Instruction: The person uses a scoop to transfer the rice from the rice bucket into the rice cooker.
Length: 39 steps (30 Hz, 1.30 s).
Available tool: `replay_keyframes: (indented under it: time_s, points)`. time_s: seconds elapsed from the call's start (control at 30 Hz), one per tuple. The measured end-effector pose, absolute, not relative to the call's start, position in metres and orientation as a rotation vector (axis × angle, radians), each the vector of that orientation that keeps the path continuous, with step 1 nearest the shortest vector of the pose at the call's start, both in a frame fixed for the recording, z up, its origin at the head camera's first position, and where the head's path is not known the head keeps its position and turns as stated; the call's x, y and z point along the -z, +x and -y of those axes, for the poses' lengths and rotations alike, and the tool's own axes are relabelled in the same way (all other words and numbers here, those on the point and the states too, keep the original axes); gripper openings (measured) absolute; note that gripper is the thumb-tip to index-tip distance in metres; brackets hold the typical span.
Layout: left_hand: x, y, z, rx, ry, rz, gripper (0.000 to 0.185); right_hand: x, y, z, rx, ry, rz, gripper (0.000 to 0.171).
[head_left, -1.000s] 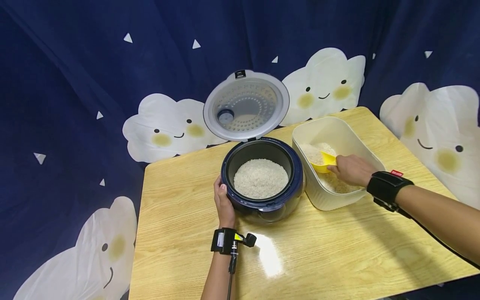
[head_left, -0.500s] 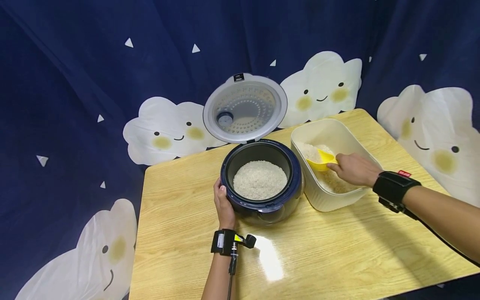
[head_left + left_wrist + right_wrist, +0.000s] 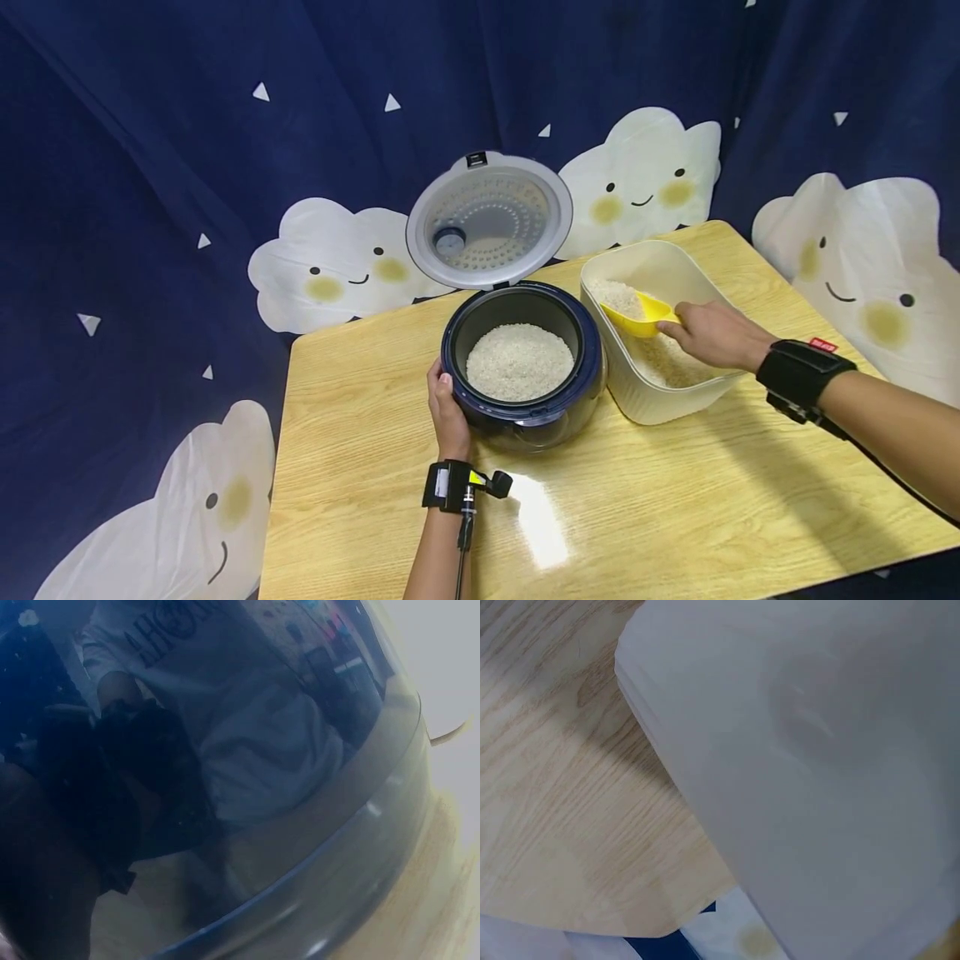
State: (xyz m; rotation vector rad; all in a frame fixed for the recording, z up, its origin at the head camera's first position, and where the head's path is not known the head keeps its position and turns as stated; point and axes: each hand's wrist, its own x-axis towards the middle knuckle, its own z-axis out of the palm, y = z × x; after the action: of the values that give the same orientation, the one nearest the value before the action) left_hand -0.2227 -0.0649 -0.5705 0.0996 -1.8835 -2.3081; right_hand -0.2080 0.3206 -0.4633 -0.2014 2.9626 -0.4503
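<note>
My right hand (image 3: pixel 712 333) pinches the handle of a yellow scoop (image 3: pixel 643 327) inside the cream bin (image 3: pixel 652 404). White rice lies in the scoop's bowl, at the bin's left inner wall. Loose rice (image 3: pixel 667 362) covers part of the bin's bottom. My left hand (image 3: pixel 450 412) rests along the left side of a dark blue rice cooker (image 3: pixel 540 429), thumb up near its rim. A mound of rice (image 3: pixel 520 362) fills the lower part of the cooker's dark pot. The cooker's glossy body (image 3: pixel 330 862) fills most of the left wrist view.
The cooker's grey lid (image 3: pixel 491 221) stands raised at the back. Bin and cooker stand side by side on a wooden table (image 3: pixel 360 417), before a navy curtain (image 3: pixel 150 167) with cloud prints. In the right wrist view, the bin's wall (image 3: pixel 795 810) covers much of the frame.
My right hand has lifted the scoop, and more of its yellow bowl shows, close to the bin's left wall. My left hand has stayed on the cooker. The head view has shifted slightly.
</note>
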Motion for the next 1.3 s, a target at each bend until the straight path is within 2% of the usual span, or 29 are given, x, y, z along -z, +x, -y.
replay_keyframes:
  time_s: [0.57,1.3]
  points:
    - [0.572,-0.222,0.065,2.293,0.101,1.893,0.055,0.441,-0.200,-0.317,0.480,-0.121,-2.972,0.042]
    - [0.570,-0.222,0.066,2.285,0.101,1.906,0.056,0.432,-0.175,-0.327,0.446,-0.151,-3.155,0.037]
